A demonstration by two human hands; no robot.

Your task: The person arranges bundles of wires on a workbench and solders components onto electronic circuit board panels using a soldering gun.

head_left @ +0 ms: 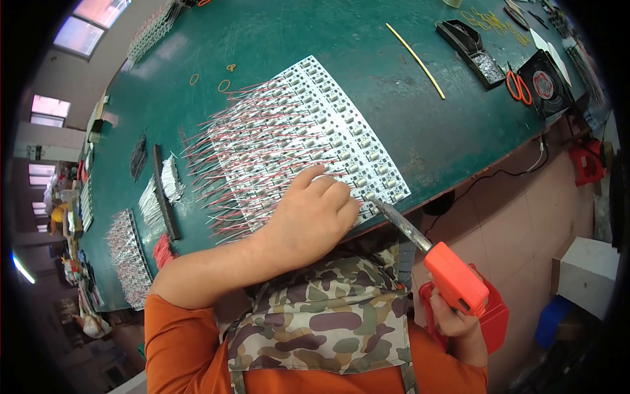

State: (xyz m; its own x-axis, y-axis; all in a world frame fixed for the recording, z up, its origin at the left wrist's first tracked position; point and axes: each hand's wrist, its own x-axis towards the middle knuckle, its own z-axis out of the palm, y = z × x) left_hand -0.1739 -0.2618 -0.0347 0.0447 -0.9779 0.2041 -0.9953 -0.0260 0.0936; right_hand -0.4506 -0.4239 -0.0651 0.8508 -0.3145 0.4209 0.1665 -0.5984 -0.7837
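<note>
A white panel of small circuit boards (308, 125) with many red and white wires lies on the green table (275, 39). My left hand (312, 213) rests on the panel's near edge, fingers curled and pressing on the boards. My right hand (456, 322) grips the orange handle of a soldering iron (430, 253). The iron's metal tip reaches the panel's near right corner, just beside my left fingers.
Bundles of wires and more board strips (128, 253) lie at the left. A black tray (476, 56), orange scissors (518, 85), a small fan (545, 82) and a yellow rod (417, 59) sit far right. The table edge runs close to my body.
</note>
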